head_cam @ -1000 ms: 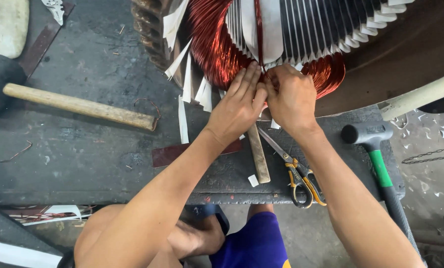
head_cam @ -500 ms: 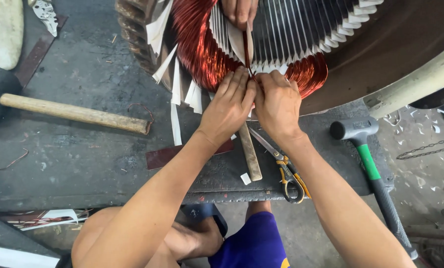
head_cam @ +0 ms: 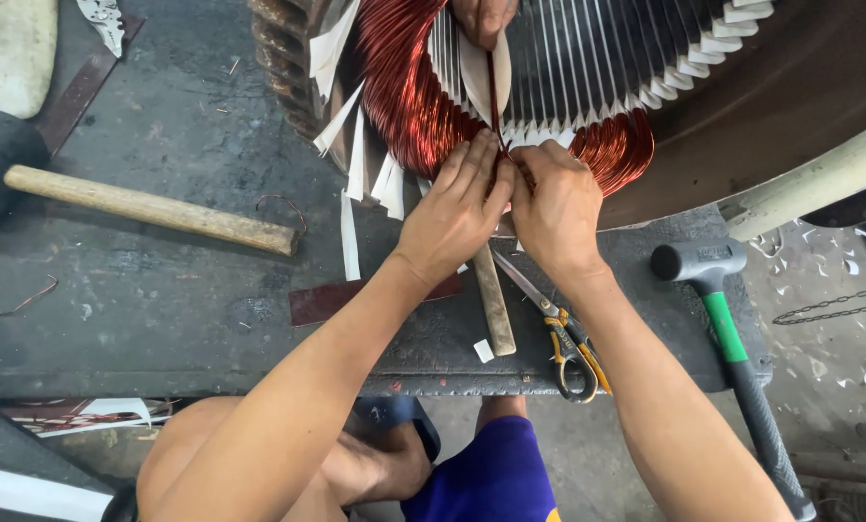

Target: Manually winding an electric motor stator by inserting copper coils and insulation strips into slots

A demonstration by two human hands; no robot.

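Head view: left hand (head_cam: pixel 455 210) and right hand (head_cam: pixel 556 205) pressed together, fingertips pinched on the strand of copper wire (head_cam: pixel 498 116) at the lip of the stator slots (head_cam: pixel 587 68). Compared with a second ago, closer framing and more of the red coil (head_cam: pixel 409 92) exposed; another person's hand (head_cam: pixel 483 17) now in view above, gripping the same strand between white slot papers (head_cam: pixel 471 72). Meaning, by judgement: wire being fed down into a slot from both ends, seating under way but unfinished. On the table (head_cam: pixel 162 300): wooden mallet (head_cam: pixel 152 208) at left, wooden stick (head_cam: pixel 494 302) under the wrists, scissors (head_cam: pixel 560 338) just beside, green-handled hammer (head_cam: pixel 723 309) at right, untouched.
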